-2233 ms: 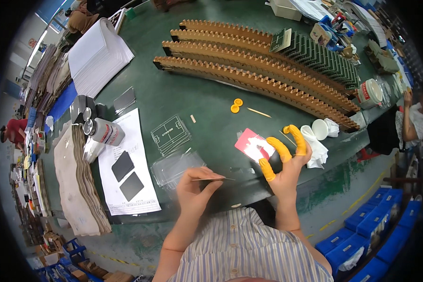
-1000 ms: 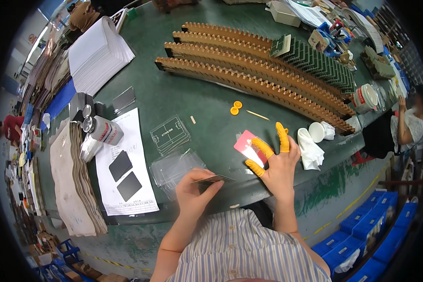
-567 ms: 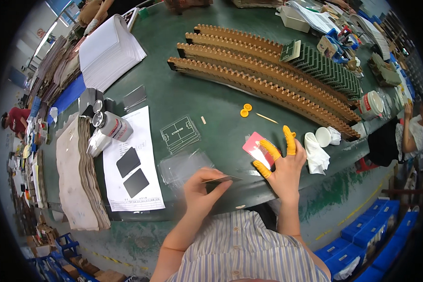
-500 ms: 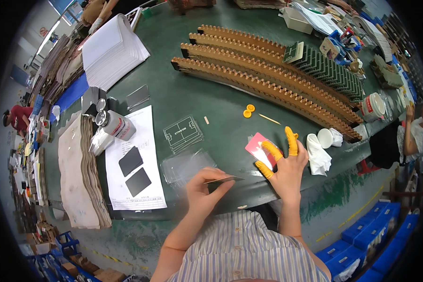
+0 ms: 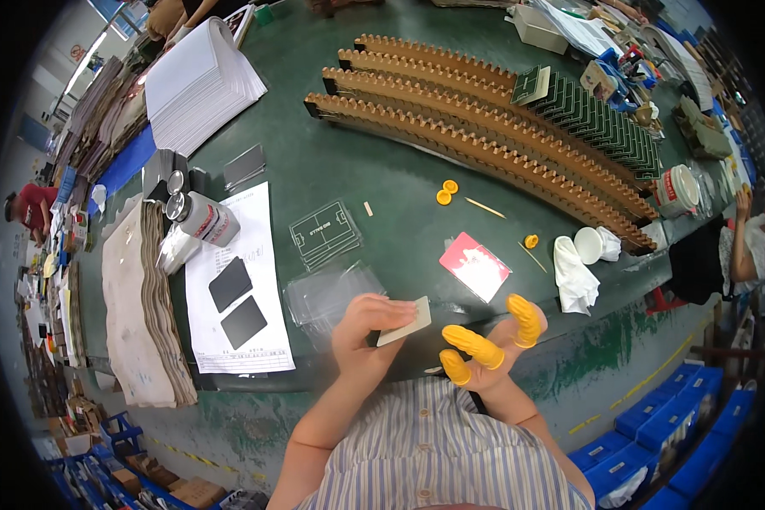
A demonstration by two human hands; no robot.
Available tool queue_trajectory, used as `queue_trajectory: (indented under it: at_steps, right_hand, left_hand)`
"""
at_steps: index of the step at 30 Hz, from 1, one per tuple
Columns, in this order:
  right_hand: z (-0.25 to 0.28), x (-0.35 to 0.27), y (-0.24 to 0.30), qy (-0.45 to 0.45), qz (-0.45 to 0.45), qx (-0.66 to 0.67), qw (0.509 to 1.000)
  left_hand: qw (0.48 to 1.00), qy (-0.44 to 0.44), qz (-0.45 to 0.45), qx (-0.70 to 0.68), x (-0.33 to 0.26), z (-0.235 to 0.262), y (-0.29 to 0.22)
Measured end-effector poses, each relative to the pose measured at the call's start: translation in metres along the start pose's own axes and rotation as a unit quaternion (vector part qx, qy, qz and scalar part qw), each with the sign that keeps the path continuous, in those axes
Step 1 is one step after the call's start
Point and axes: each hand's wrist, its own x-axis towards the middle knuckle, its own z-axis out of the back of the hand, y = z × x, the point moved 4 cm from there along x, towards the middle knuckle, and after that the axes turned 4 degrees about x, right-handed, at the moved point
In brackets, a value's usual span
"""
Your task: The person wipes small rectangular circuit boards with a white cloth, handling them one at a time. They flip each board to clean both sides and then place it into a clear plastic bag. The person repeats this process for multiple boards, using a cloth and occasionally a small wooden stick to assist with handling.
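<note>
My left hand point(image 5: 364, 336), at the table's front edge, pinches a thin pale card point(image 5: 406, 323) held tilted, one broad face showing. To its right my right hand point(image 5: 491, 350) is turned with its fingers apart and nothing in it; yellow finger cots point(image 5: 474, 344) cover three of its digits. Just beyond that hand a pink card point(image 5: 474, 267) with a glossy white patch lies on the table. Left of it are clear plastic sheets point(image 5: 327, 293) and, further off, a small stack of dark green cards point(image 5: 323, 234) with white lines.
Rolled yellow cots point(image 5: 447, 192) and wooden sticks point(image 5: 484, 207) lie beyond the pink card. Long slotted racks point(image 5: 476, 144), one with upright green cards point(image 5: 599, 119), span the back. Two dark cards point(image 5: 244, 322) rest on a paper sheet point(image 5: 268, 340) beside a metal can point(image 5: 208, 218). A white cloth point(image 5: 575, 276) lies right.
My right hand has drawn back from the pink card toward me and turned over, uncovering a rolled cot and a stick. My left hand has tilted the pale card so its face shows.
</note>
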Motion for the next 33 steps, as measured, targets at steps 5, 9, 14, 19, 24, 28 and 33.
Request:
queue_trajectory:
  at_steps: [5, 9, 14, 19, 24, 28, 33]
  right_hand:
    - [-0.0031, 0.0044, 0.0011, 0.024, -0.004, -0.014, 1.000]
    - [-0.0040, 0.0073, 0.0029, 0.047, 0.001, -0.017, 0.999]
    - [-0.0080, 0.0069, 0.0038, 0.063, -0.016, -0.021, 0.998]
    - [-0.0079, 0.0062, 0.0034, 0.056, -0.018, 0.002, 0.998]
    - [-0.0070, 0.0044, 0.0020, 0.059, -0.029, 0.023, 0.998]
    - [-0.0082, 0.0054, 0.0032, 0.083, -0.024, 0.029, 0.996]
    - [-0.0083, 0.0057, 0.0035, 0.077, -0.037, 0.058, 0.995]
  left_hand:
    - [1.000, 0.000, -0.010, 0.014, 0.0008, 0.0004, 0.0007]
    - [1.000, 0.000, -0.011, 0.013, 0.0007, 0.0009, 0.0001]
    - [1.000, -0.004, -0.023, 0.011, 0.0006, 0.0017, 0.0021]
    - [1.000, -0.001, -0.019, 0.017, 0.0007, 0.0014, 0.0010]
    - [0.999, -0.004, -0.026, 0.023, 0.0016, 0.0017, -0.0007]
    - [1.000, -0.008, -0.007, 0.011, 0.0007, 0.0015, -0.0003]
    - [1.000, -0.012, 0.003, -0.003, -0.0008, 0.0017, 0.0016]
